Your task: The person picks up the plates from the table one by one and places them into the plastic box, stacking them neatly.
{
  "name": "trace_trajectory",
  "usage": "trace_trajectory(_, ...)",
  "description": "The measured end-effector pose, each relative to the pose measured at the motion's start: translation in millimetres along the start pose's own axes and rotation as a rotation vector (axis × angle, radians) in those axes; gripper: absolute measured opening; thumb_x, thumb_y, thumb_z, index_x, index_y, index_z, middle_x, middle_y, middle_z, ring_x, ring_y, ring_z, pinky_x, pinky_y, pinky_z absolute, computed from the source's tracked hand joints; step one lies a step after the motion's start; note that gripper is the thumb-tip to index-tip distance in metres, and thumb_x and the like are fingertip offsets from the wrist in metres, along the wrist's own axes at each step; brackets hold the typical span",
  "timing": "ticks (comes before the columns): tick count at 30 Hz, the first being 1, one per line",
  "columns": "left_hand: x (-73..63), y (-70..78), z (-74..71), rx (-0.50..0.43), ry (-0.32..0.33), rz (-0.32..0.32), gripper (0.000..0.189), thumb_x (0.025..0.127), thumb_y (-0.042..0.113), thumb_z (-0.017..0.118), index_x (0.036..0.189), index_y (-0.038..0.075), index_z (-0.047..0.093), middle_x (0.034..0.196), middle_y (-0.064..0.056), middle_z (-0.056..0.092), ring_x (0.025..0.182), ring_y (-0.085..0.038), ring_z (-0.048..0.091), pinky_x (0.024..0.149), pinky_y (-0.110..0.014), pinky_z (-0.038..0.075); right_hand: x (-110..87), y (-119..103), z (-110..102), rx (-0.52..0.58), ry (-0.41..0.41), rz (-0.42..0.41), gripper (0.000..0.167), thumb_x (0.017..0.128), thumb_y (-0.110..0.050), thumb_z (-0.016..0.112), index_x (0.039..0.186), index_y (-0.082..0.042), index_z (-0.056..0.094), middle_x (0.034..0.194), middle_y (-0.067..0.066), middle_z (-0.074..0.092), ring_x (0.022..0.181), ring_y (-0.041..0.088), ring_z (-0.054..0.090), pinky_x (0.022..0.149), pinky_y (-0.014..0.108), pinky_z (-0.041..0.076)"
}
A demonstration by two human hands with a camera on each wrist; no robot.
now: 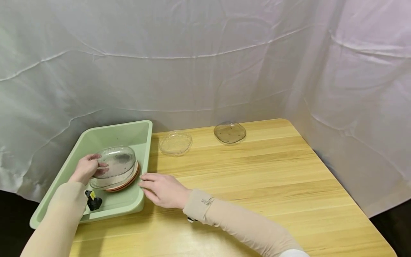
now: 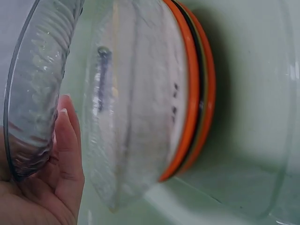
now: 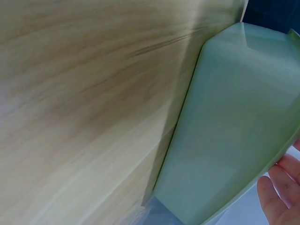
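Observation:
My left hand (image 1: 86, 168) grips the left edge of a see-through plate (image 1: 119, 162), thumb on top and fingers beneath. In the left wrist view this glassy plate (image 2: 40, 79) stands nearly on edge, apart from the stack. Below it, inside the green basin (image 1: 146, 142), another clear plate (image 1: 96, 184) lies on a white plate with orange-rimmed plates (image 2: 192, 93) under it. My right hand (image 1: 167, 189) is at the basin's right rim, fingers fairly straight and fingertips right at the edge; in the right wrist view its fingers (image 3: 283, 180) show beside that rim.
A clear plate (image 1: 175, 142) and a smoky brown see-through plate (image 1: 229, 132) lie along the back of the wooden table (image 1: 257, 178). A black device with a yellow mark (image 1: 94, 201) shows beside my left sleeve. Pale cloth (image 1: 192, 82) hangs behind the table.

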State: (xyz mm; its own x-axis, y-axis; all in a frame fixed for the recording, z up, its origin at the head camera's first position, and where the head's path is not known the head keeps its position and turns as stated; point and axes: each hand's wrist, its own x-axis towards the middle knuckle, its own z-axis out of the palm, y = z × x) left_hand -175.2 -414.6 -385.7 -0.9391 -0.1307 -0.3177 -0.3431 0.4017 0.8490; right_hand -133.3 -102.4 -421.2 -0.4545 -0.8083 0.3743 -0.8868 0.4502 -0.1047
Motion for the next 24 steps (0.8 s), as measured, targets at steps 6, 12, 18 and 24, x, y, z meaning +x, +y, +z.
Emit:
trace_trajectory(6, -1.3, -11.8, -3.7, -0.028, 0.003, -0.024, 0.060, 0.094, -0.006, 0.022, 0.151, -0.019, 0.006, 0.071, 0.016, 0.065, 0.062, 0.002, 0.068, 0.064, -0.017, 0.059, 1.2, 0, 1, -0.025, 0.012, -0.006, 0.034, 0.106, -0.028, 0.048, 0.131, -0.019, 0.068, 0.142, 0.001, 0.063, 0.131, 0.012, 0.060, 0.112, 0.022, 0.045)
trace_trajectory(12, 1.1, -15.3, -2.1, 0.015, 0.036, -0.009, 0.059, 0.094, -0.004, 0.023, 0.150, -0.019, 0.011, 0.070, 0.016, 0.064, 0.061, 0.003, 0.068, 0.063, -0.018, 0.059, 1.3, 1, 4, -0.009, 0.046, -0.004, 0.031, 0.104, -0.027, 0.052, 0.128, -0.019, 0.070, 0.139, 0.000, 0.065, 0.129, 0.011, 0.062, 0.110, 0.022, 0.047)
trace_trajectory(18, 3.7, -15.4, -1.3, 0.255, 0.134, 0.027, 0.055, 0.097, 0.004, 0.028, 0.146, -0.021, 0.027, 0.071, 0.011, 0.069, 0.061, 0.000, 0.069, 0.069, -0.025, 0.059, 1.4, 1, 3, 0.002, 0.066, -0.004, 0.029, 0.103, -0.027, 0.054, 0.126, -0.020, 0.071, 0.138, -0.001, 0.066, 0.128, 0.010, 0.063, 0.108, 0.023, 0.050)
trace_trajectory(24, 3.6, -14.7, -2.1, 0.584, 0.301, 0.034, 0.050, 0.103, 0.022, 0.033, 0.136, -0.011, 0.051, 0.098, -0.021, 0.076, 0.101, -0.046, 0.068, 0.086, -0.059, 0.049, 1.9, 0, 3, 0.016, 0.055, -0.004, 0.029, 0.104, -0.026, 0.053, 0.126, -0.019, 0.071, 0.138, -0.001, 0.066, 0.127, 0.010, 0.063, 0.107, 0.022, 0.049)
